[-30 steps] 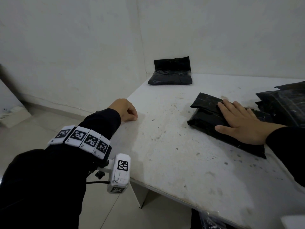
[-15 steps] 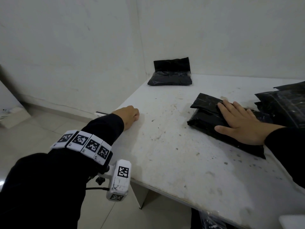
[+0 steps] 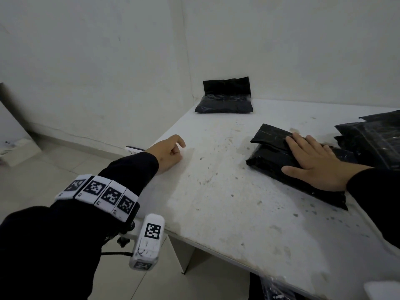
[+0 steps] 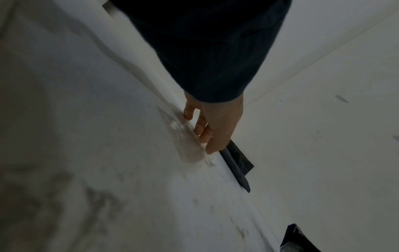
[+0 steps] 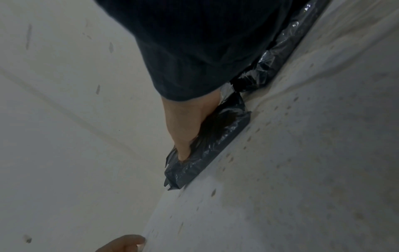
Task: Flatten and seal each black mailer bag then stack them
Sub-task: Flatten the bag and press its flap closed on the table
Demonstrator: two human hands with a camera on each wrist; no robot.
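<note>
We are pressing our right hand [image 3: 313, 164] flat on a crinkled, glossy black plastic mailer bag [image 3: 279, 158] lying at about two o'clock on the scuffed, speckled white table [image 3: 216, 202]. The fingers [image 3: 303, 141] are lying straight and slightly spread across the bag's folded-over flap, holding it down, with the thumb out to the side; the right wrist view shows the film puckering under the palm. We judge that this bag is being flattened and its flap sealed, so it is not yet on any stack.

Our left hand [image 3: 170, 153] is resting at the table's edge at about ten o'clock, well apart from the bag, its fingers loosely curled with the forefinger partly extended, holding nothing.

At twelve o'clock, against the wall corner, a plump black mailer bag [image 3: 225, 100] is lying with its flap standing upright against the wall, so it looks unsealed to us. At three o'clock a pile of shiny black mailer bags [image 3: 372, 139] is lying just beside the pressed one; whether those are finished or waiting we cannot tell. Much of the work appears to be left.

The bags are thin, wrinkled film over soft filling, likely slippery under the hand.
</note>
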